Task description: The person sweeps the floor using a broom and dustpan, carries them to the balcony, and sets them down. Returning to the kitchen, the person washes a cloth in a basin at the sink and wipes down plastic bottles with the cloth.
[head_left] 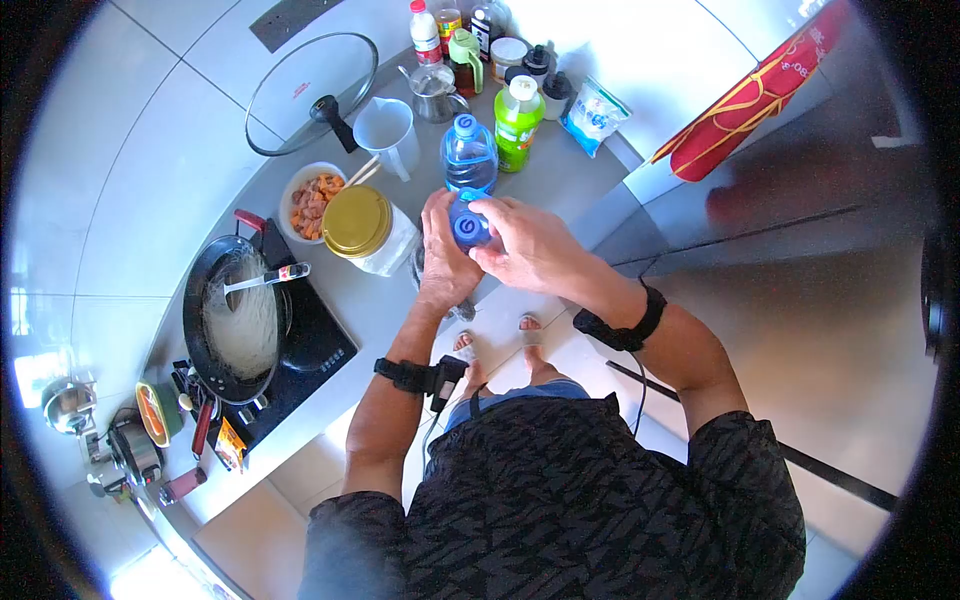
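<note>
Between my two hands, in front of my body, is a blue-capped bottle (pixel 467 229) seen from above. My left hand (pixel 446 255) wraps round its left side. The fingers of my right hand (pixel 532 244) curl over its top and right side. Most of the bottle's body is hidden by the hands. Just beyond it stands a large clear water bottle (pixel 469 158) with a blue cap and handle. To the left of my left hand is a jar with a gold lid (pixel 357 221). A green bottle (pixel 517 128) stands behind my right hand.
A wok (pixel 215 340) with whitish liquid and a ladle (pixel 268 278) sits on the black cooktop (pixel 320 345). Near it are a bowl of diced food (pixel 316 203), a measuring jug (pixel 388 135) and a glass lid (pixel 312 92). Several condiment bottles line the wall.
</note>
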### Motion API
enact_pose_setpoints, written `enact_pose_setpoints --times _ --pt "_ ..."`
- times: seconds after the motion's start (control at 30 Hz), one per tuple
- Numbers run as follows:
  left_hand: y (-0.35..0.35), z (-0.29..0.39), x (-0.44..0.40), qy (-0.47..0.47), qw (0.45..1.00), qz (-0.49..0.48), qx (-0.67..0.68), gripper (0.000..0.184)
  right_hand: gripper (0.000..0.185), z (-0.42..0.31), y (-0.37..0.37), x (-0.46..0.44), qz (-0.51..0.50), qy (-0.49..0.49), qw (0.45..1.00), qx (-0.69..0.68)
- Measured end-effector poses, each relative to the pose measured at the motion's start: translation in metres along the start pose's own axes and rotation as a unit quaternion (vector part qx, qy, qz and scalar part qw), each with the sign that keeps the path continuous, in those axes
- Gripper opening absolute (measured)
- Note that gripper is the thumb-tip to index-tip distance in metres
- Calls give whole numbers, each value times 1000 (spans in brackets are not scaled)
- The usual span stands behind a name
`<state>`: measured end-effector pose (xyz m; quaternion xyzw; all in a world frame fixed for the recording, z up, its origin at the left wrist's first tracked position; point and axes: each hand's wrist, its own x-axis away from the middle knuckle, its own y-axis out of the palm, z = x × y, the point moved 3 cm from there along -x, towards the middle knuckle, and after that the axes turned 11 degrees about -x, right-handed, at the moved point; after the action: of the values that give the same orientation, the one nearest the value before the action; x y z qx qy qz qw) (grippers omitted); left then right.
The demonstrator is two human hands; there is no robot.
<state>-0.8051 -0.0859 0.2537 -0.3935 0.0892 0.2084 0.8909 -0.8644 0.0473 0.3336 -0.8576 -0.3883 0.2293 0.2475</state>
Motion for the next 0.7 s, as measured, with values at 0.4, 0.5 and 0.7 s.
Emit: enact_pose_setpoints --times 0.4,0.5,0.7 --pt "17 -81 114 -142 966 -135 -167 72 35 13 11 -19 -42 41 994 93" --pt "15 -86 118 -95 969 -139 -182 70 35 16 -19 12 -1 84 996 43" --pt "29 -100 107 -62 943 -231 -231 75 36 12 -73 72 56 267 962 17"
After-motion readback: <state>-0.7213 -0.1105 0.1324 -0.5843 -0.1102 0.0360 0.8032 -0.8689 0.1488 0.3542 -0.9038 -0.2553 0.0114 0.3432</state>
